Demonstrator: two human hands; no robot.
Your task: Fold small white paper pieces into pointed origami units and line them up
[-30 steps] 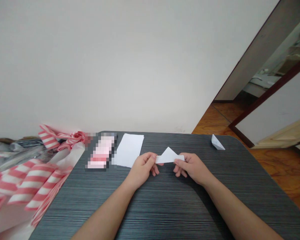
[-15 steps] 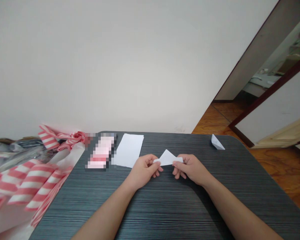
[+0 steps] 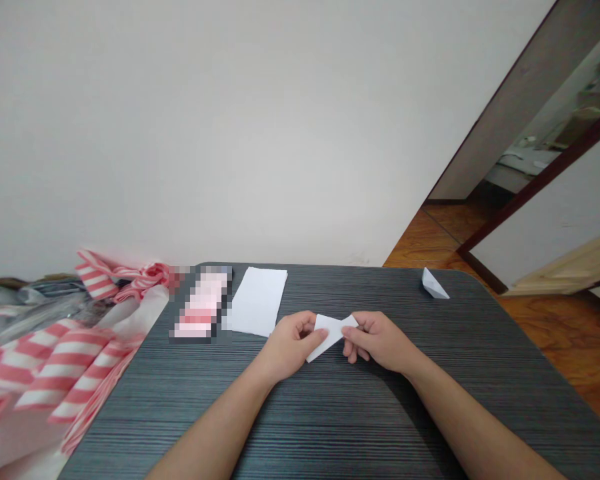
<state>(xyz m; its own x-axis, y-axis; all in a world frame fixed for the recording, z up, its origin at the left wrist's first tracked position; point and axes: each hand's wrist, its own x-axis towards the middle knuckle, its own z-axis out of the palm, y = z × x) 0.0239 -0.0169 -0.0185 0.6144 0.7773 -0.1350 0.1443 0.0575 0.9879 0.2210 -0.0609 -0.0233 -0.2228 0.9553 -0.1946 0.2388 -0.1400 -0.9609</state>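
Observation:
A small folded piece of white paper (image 3: 329, 334) is held between my two hands over the dark table (image 3: 300, 420). My left hand (image 3: 296, 343) pinches its left part, thumb on top. At the other end, my right hand (image 3: 373, 337) grips a narrow corner between thumb and fingers. The paper's left part is wide, and a corner of it points down toward me. Fingers cover parts of both ends, so some of the folds are hidden.
A stack of white paper sheets (image 3: 259, 300) lies beyond my left hand, beside a pixelated pink item (image 3: 203, 303). Toward the far right edge rests a folded paper boat (image 3: 435, 284). Striped red and white cloth (image 3: 70, 360) is heaped left of the table, and a wall (image 3: 280, 133) rises behind.
The folded paper has turned in my hands: its peak pointed away from me before, and now a wide corner points down toward me. Both hands have shifted only slightly.

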